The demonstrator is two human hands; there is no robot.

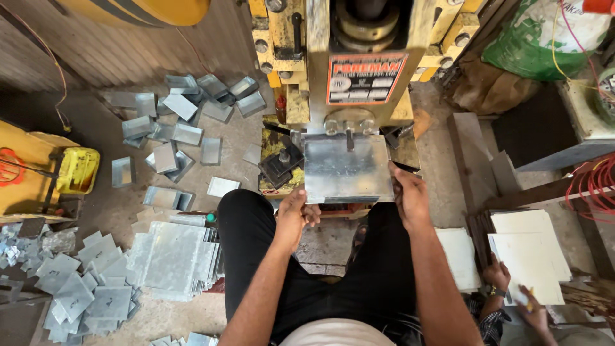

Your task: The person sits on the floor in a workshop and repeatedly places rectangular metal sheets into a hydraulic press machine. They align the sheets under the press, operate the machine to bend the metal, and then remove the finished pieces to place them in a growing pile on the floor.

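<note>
A flat grey metal sheet (pixel 346 168) lies on the bed of a yellow press machine (pixel 359 70), under its ram. My left hand (pixel 296 214) grips the sheet's near left corner. My right hand (pixel 409 195) holds its right edge. I sit facing the press, with my black-trousered legs on either side of it.
Bent metal boxes (pixel 182 122) are scattered on the floor at the left. A stack of flat sheets (pixel 173 256) and cut metal pieces (pixel 83 291) lie by my left leg. Another person's hands (pixel 512 288) hold white sheets (pixel 532 253) at the lower right. A green sack (pixel 544 38) stands behind.
</note>
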